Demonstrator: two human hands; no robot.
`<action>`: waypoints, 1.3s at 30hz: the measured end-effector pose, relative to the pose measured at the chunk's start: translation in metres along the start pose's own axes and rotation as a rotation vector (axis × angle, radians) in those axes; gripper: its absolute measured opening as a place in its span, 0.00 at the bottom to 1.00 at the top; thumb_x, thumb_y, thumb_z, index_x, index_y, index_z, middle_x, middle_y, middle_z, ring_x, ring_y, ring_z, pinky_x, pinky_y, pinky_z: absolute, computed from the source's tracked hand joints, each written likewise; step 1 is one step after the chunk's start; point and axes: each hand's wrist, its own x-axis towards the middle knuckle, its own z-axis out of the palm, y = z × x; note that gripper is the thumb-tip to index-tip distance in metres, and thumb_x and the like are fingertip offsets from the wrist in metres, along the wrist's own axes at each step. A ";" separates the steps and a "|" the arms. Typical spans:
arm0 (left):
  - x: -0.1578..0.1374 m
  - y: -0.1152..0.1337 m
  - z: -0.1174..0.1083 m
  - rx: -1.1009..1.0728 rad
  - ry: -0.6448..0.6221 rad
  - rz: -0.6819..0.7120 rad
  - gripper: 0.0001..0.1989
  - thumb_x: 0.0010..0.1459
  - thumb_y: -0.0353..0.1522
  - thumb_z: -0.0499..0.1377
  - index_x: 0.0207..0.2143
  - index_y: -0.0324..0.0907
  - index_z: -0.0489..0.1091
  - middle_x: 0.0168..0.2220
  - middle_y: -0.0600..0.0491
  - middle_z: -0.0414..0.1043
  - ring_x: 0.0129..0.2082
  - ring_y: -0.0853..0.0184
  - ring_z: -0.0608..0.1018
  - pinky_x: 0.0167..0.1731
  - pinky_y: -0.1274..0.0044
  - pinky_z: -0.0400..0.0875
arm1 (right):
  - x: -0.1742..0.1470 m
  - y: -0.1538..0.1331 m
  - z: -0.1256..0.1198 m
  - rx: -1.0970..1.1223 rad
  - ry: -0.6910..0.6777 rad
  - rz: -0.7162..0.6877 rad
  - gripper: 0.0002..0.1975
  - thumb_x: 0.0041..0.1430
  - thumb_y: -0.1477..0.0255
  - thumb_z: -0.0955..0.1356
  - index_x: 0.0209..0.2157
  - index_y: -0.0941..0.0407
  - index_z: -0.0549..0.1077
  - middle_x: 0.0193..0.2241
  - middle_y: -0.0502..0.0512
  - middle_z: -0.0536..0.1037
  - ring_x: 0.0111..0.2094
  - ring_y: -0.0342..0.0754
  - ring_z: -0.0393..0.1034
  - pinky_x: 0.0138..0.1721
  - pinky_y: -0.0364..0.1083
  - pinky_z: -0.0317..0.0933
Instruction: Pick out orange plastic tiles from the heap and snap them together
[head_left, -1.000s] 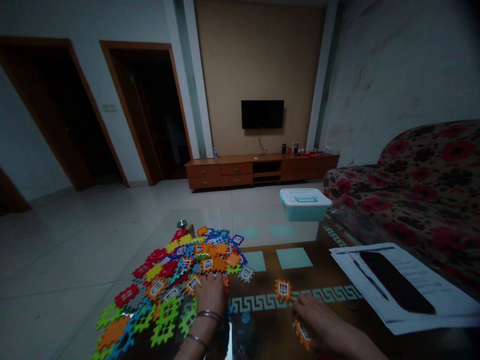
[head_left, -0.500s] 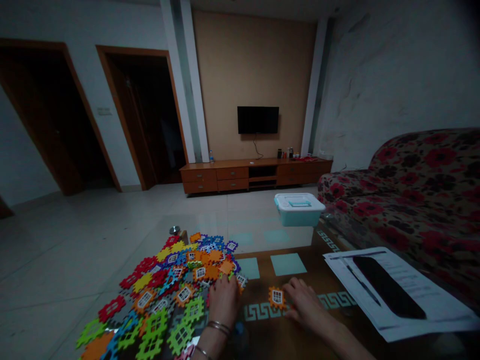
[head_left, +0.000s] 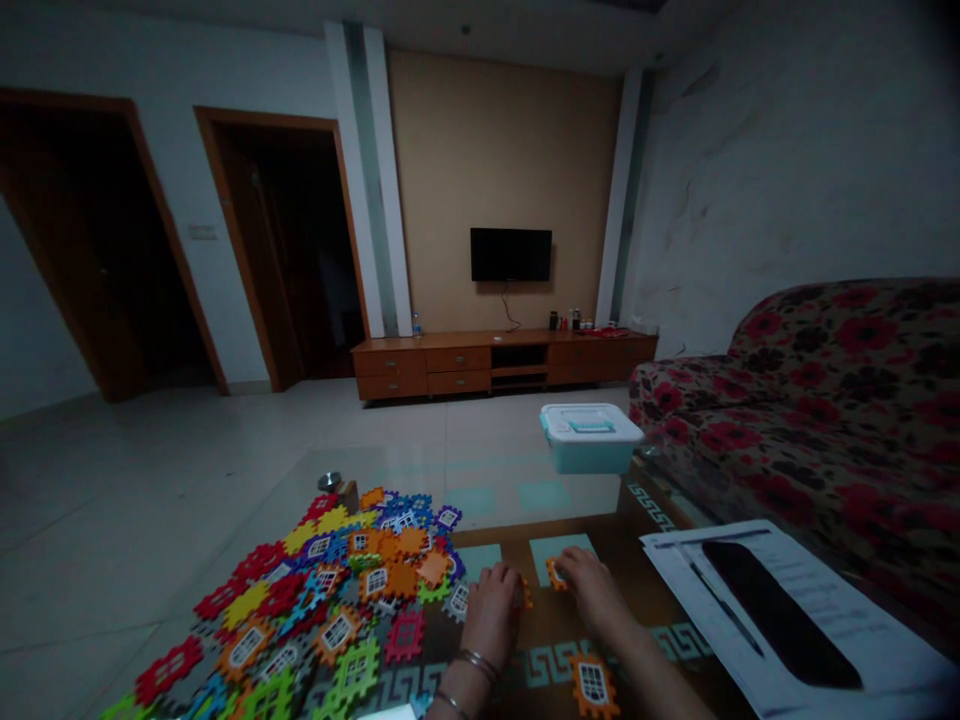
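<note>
Just right of the pile, my left hand [head_left: 491, 608] is closed, fingers curled down on the table. An orange notched plastic building tile [head_left: 528, 594] shows at its right edge, mostly hidden by the fingers. My right hand [head_left: 591, 585] pinches another orange window tile [head_left: 555, 574] by its right side, low over a pale square of the glass table. A third orange tile with a white window [head_left: 592, 682] lies flat near my right forearm. A heap of interlocking tiles in several colours [head_left: 401, 578] spreads to the left.
Papers [head_left: 675, 570] with a pen [head_left: 726, 607] and a black phone [head_left: 780, 615] lie at the right. A lidded turquoise box [head_left: 592, 455] stands at the far end of the glass table [head_left: 480, 690]. The floral sofa [head_left: 825, 400] borders the right.
My left hand has left the pile, moving right, with an orange tile now by its fingers. My right hand has moved forward and now holds an orange tile. The view has tipped up slightly.
</note>
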 end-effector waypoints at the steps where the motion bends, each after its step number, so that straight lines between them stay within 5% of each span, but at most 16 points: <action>1: 0.002 0.002 0.001 -0.012 0.012 0.020 0.26 0.53 0.21 0.52 0.53 0.46 0.66 0.57 0.52 0.67 0.57 0.58 0.67 0.51 0.68 0.64 | 0.000 0.002 -0.001 -0.005 0.009 0.020 0.19 0.56 0.82 0.61 0.44 0.53 0.78 0.49 0.58 0.76 0.53 0.53 0.67 0.50 0.45 0.57; 7: 0.020 0.013 0.011 -0.154 0.119 0.132 0.27 0.53 0.22 0.51 0.56 0.46 0.65 0.60 0.53 0.66 0.60 0.63 0.65 0.57 0.71 0.59 | -0.021 -0.007 -0.021 0.021 -0.007 0.049 0.24 0.53 0.83 0.63 0.50 0.56 0.76 0.49 0.61 0.75 0.53 0.54 0.67 0.54 0.46 0.58; 12: 0.032 0.005 0.025 -0.212 0.124 0.023 0.32 0.52 0.24 0.57 0.61 0.41 0.59 0.64 0.48 0.61 0.64 0.62 0.61 0.62 0.71 0.53 | -0.048 -0.018 -0.033 0.076 -0.072 0.071 0.20 0.54 0.81 0.66 0.48 0.57 0.77 0.49 0.60 0.75 0.53 0.54 0.68 0.55 0.47 0.58; 16: 0.033 -0.006 0.030 -0.152 0.165 -0.040 0.23 0.53 0.28 0.60 0.52 0.38 0.67 0.59 0.45 0.64 0.60 0.58 0.64 0.58 0.72 0.57 | -0.060 -0.026 -0.038 0.069 -0.194 0.072 0.20 0.51 0.79 0.70 0.47 0.56 0.77 0.50 0.60 0.75 0.53 0.55 0.68 0.55 0.48 0.58; 20: 0.032 -0.010 0.028 -0.130 0.162 -0.031 0.16 0.55 0.31 0.60 0.48 0.44 0.70 0.54 0.49 0.67 0.56 0.57 0.66 0.54 0.70 0.59 | -0.066 -0.032 -0.032 -0.057 -0.419 0.107 0.34 0.36 0.80 0.77 0.50 0.55 0.75 0.55 0.63 0.71 0.58 0.62 0.64 0.56 0.52 0.59; 26: 0.026 -0.006 0.020 -0.124 0.162 -0.087 0.16 0.56 0.36 0.60 0.47 0.45 0.73 0.51 0.47 0.67 0.54 0.56 0.67 0.51 0.69 0.59 | -0.059 -0.019 -0.007 -0.067 -0.346 0.157 0.39 0.31 0.80 0.77 0.51 0.54 0.72 0.54 0.63 0.71 0.58 0.62 0.63 0.55 0.51 0.56; 28: 0.023 -0.005 0.017 -0.106 0.144 -0.078 0.17 0.57 0.35 0.58 0.50 0.44 0.72 0.52 0.47 0.66 0.54 0.56 0.66 0.51 0.69 0.58 | -0.056 -0.012 0.000 -0.052 -0.329 0.160 0.34 0.28 0.79 0.78 0.45 0.55 0.74 0.49 0.60 0.74 0.53 0.61 0.67 0.51 0.50 0.58; 33: 0.008 -0.007 0.012 -0.038 0.075 -0.071 0.22 0.54 0.33 0.59 0.54 0.43 0.69 0.53 0.46 0.66 0.55 0.55 0.65 0.53 0.68 0.57 | -0.055 0.002 0.004 0.025 -0.253 0.148 0.13 0.39 0.79 0.72 0.32 0.56 0.76 0.40 0.57 0.79 0.43 0.53 0.72 0.40 0.44 0.58; 39: -0.024 -0.021 0.005 0.069 0.057 -0.032 0.19 0.60 0.26 0.46 0.47 0.43 0.72 0.52 0.46 0.69 0.55 0.58 0.67 0.56 0.65 0.55 | -0.032 0.009 -0.005 0.297 -0.202 0.125 0.07 0.49 0.79 0.66 0.24 0.56 0.75 0.28 0.53 0.80 0.35 0.49 0.74 0.34 0.42 0.58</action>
